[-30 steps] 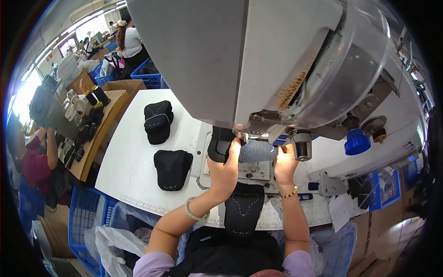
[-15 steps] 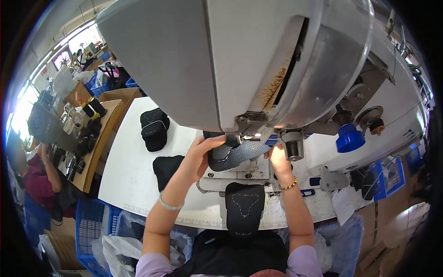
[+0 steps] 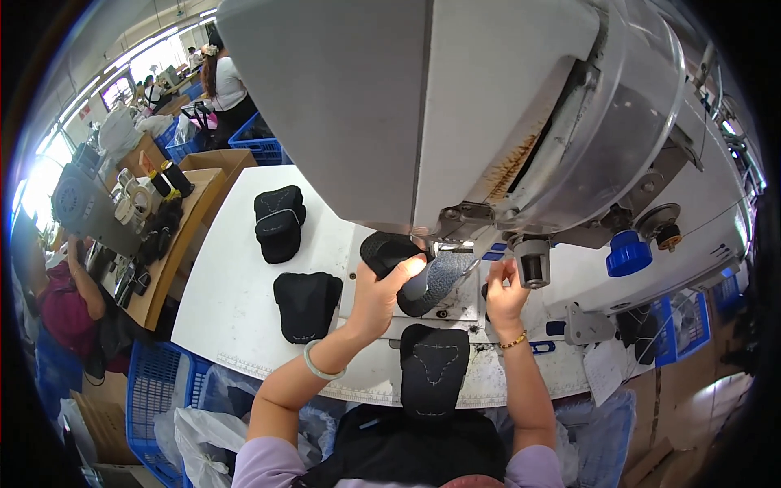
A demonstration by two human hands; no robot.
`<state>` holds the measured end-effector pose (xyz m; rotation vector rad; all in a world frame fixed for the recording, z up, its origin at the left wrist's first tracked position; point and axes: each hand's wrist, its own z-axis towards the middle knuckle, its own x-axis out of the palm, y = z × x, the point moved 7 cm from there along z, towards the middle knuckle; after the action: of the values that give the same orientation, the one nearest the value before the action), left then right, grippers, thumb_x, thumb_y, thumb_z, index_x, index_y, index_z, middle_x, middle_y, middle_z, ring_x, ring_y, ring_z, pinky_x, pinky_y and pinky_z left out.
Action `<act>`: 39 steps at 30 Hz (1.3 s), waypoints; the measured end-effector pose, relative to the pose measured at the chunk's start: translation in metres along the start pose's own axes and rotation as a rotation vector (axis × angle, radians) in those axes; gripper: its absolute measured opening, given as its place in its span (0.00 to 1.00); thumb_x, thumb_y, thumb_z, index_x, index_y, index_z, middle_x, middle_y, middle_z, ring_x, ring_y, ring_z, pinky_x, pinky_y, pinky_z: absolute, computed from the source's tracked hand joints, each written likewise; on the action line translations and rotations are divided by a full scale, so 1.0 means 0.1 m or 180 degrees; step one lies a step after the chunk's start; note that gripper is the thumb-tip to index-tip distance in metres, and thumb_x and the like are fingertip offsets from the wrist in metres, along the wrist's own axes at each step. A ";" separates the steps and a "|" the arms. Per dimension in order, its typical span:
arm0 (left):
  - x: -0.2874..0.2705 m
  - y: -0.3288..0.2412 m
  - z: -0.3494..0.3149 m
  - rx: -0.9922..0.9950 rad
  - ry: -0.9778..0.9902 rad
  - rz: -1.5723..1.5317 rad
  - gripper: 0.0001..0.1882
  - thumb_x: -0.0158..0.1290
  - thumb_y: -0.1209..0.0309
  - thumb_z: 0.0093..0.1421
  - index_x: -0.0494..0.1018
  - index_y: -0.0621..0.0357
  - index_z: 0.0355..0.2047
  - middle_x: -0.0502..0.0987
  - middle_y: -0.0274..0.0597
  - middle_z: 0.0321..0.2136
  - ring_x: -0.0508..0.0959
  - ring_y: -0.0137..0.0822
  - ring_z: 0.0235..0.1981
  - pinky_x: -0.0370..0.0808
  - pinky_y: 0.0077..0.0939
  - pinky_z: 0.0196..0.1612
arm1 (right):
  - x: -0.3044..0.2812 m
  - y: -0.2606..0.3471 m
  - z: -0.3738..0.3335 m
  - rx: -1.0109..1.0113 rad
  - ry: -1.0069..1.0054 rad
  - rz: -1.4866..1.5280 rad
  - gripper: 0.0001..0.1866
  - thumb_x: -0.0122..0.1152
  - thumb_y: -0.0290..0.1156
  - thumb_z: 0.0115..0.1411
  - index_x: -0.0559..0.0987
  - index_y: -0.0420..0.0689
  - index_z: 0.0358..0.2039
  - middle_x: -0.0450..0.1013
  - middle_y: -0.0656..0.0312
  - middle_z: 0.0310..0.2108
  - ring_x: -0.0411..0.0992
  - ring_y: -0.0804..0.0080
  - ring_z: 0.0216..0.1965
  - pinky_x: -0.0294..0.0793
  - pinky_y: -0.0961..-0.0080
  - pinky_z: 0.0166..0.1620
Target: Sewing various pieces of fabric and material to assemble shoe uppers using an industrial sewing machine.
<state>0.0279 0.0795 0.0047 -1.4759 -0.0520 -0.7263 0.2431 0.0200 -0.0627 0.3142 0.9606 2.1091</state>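
Note:
My left hand grips a curved black fabric piece with a grey mesh lining, thumb on top and fingers beneath. This piece sits tilted under the head of a large sewing machine; its right end is partly hidden there. Beside the machine's presser area, my right hand has its fingers curled together; what they hold, if anything, is too small to make out. A similar black piece with a pale stitched outline lies at the table's front edge. Further black pieces lie at left, one near and one farther.
A white table spreads beneath the machine. Blue tension knobs jut out at right. Blue crates with plastic bags stand below left. A wooden bench with thread spools is beyond, where another person sits; one more person stands farther back.
My left hand has drawn slightly back and right with the fabric piece, showing more of its black end. My right hand has moved slightly right, fingers now curled upward. The view has shifted a little.

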 end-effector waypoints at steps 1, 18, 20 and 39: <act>0.02 -0.06 -0.03 0.0337 -0.0129 0.0263 0.09 0.54 0.75 0.53 0.73 0.64 0.35 0.75 0.33 0.28 0.72 0.24 0.30 0.69 0.18 0.38 | 0.03 0.05 0.01 -0.0194 0.0075 -0.0111 0.13 0.57 0.19 0.57 0.70 0.41 0.44 0.71 0.63 0.30 0.59 0.84 0.19 0.58 0.86 0.21; 0.12 -0.09 -0.12 0.0274 -0.0338 0.0245 0.08 0.53 0.73 0.54 0.73 0.65 0.33 0.74 0.33 0.28 0.71 0.23 0.31 0.68 0.18 0.38 | 0.22 1.39 -0.09 -0.1892 0.0624 -0.0156 0.22 0.59 0.13 0.44 0.71 0.38 0.43 0.68 0.53 0.43 0.69 0.71 0.33 0.74 0.81 0.33; 0.10 -0.11 -0.13 0.0293 -0.0219 0.0273 0.09 0.52 0.71 0.56 0.73 0.64 0.33 0.74 0.33 0.28 0.71 0.23 0.30 0.68 0.18 0.36 | 0.24 1.43 -0.07 -0.1979 0.0706 -0.0330 0.20 0.57 0.11 0.42 0.76 0.40 0.38 0.72 0.56 0.38 0.71 0.66 0.38 0.74 0.75 0.39; 0.41 -0.54 -0.48 0.4276 0.1215 0.4282 0.15 0.52 0.77 0.48 0.73 0.63 0.39 0.76 0.42 0.38 0.77 0.39 0.41 0.75 0.31 0.45 | 0.17 1.43 0.02 -0.2335 0.0605 -0.0838 0.19 0.63 0.20 0.40 0.79 0.49 0.36 0.73 0.69 0.37 0.71 0.71 0.34 0.71 0.72 0.38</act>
<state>0.0160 0.0235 0.0648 0.1139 0.5872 0.2290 0.1534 -0.0241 0.0406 -0.3687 0.2534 2.1041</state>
